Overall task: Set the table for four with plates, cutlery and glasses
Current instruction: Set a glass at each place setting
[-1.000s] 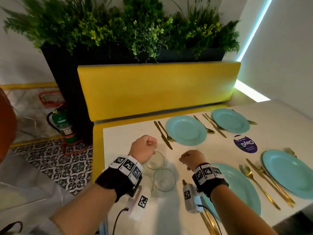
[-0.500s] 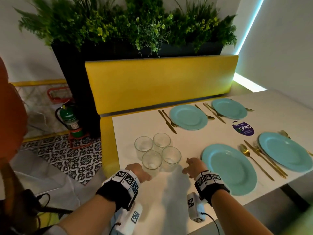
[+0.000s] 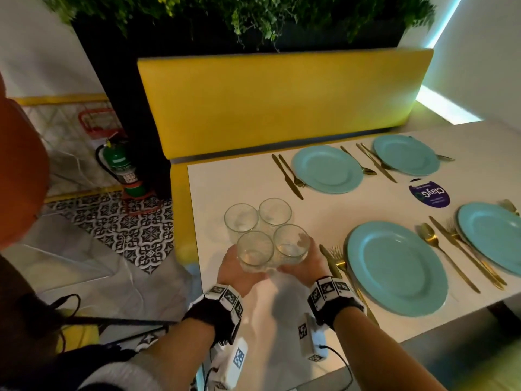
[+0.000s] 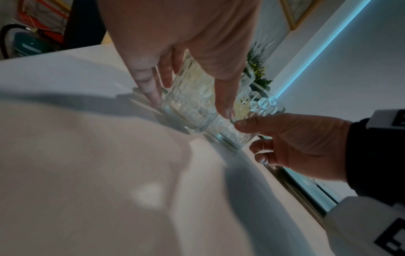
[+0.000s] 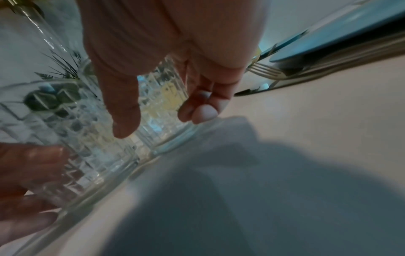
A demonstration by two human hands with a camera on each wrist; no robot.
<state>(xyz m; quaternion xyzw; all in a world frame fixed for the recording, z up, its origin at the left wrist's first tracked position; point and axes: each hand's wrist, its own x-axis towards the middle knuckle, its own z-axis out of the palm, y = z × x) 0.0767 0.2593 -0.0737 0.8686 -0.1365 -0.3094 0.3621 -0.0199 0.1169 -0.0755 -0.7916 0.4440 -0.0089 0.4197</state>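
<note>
Cut-glass tumblers: left hand fingers curl round one, right hand fingers another.

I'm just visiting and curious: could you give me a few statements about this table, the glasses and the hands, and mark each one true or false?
1. Four turquoise plates lie on the white table. True.
2. The glasses are spread out, one beside each plate. False: all four stand clustered near the table's end.
3. The left hand grips the near-left glass. True.
4. The right hand rests flat on a plate. False: it grips the near-right glass.
5. The cutlery is gold-coloured. True.
</note>
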